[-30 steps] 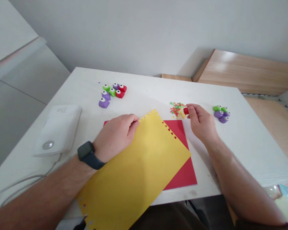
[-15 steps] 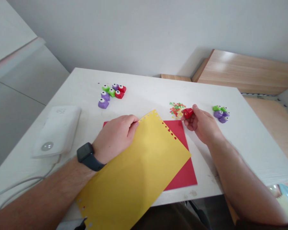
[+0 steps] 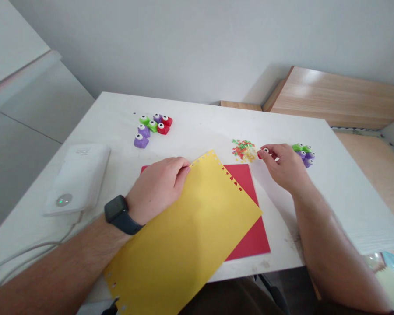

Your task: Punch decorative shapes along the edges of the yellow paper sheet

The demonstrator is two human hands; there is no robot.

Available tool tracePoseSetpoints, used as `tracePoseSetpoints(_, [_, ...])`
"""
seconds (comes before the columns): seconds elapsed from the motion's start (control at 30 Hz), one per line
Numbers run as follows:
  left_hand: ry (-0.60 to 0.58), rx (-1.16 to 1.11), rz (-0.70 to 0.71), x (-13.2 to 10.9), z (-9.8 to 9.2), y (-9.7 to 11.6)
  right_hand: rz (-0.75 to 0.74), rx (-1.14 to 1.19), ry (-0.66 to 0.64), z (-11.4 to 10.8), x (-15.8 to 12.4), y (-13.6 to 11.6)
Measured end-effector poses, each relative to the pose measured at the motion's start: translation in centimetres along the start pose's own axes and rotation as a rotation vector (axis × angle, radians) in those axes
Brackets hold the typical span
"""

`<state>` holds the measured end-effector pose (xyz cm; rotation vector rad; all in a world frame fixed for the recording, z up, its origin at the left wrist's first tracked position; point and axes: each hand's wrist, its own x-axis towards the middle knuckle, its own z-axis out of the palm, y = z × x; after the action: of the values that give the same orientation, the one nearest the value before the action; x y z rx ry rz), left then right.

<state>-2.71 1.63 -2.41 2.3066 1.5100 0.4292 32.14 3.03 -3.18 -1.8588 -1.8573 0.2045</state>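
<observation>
My left hand [image 3: 160,181] pinches the upper left edge of a yellow sheet of paper [image 3: 187,232], thumb on top. Small shaped holes run along several of the sheet's edges. Beneath it lies a red sheet [image 3: 249,240], showing at the right and through some holes. In my right hand [image 3: 282,164] is a small red craft punch [image 3: 260,154], its white round button up and partly covered by the fingers. Just left of that hand is a pile of punched paper confetti [image 3: 244,150] in green, orange and yellow. Beyond its knuckles sit green and purple punches [image 3: 304,154].
Several purple, green and red punches [image 3: 153,127] stand at the back left of the white table [image 3: 197,124]. A white box-shaped device [image 3: 80,179] with a cable [image 3: 65,238] occupies the left side. Wooden boards [image 3: 341,98] stand behind the right end.
My right hand has moved slightly right, away from the confetti, and turned the red punch so its white button faces up. My left hand and the yellow sheet stay put.
</observation>
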Motion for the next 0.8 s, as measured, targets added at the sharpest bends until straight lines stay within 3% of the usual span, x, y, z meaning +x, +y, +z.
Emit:
tracePoseSetpoints(0.1, [-0.001, -0.014, -0.007, -0.04, 0.01, 0.00, -0.025, -0.094, -0.050, 0.04, 0.11, 0.57])
tracePoseSetpoints(0.5, [0.006, -0.006, -0.007, 0.02, -0.19, 0.16, -0.007, -0.142, -0.036, 0.07, -0.05, 0.38])
tracePoseSetpoints(0.63, [0.007, -0.005, -0.007, 0.03, -0.07, 0.04, 0.034, -0.060, 0.058, -0.13, 0.00, 0.46])
tracePoseSetpoints(0.8, [0.004, -0.005, -0.001, 0.06, 0.10, -0.11, 0.190, 0.194, -0.014, 0.11, -0.01, 0.35])
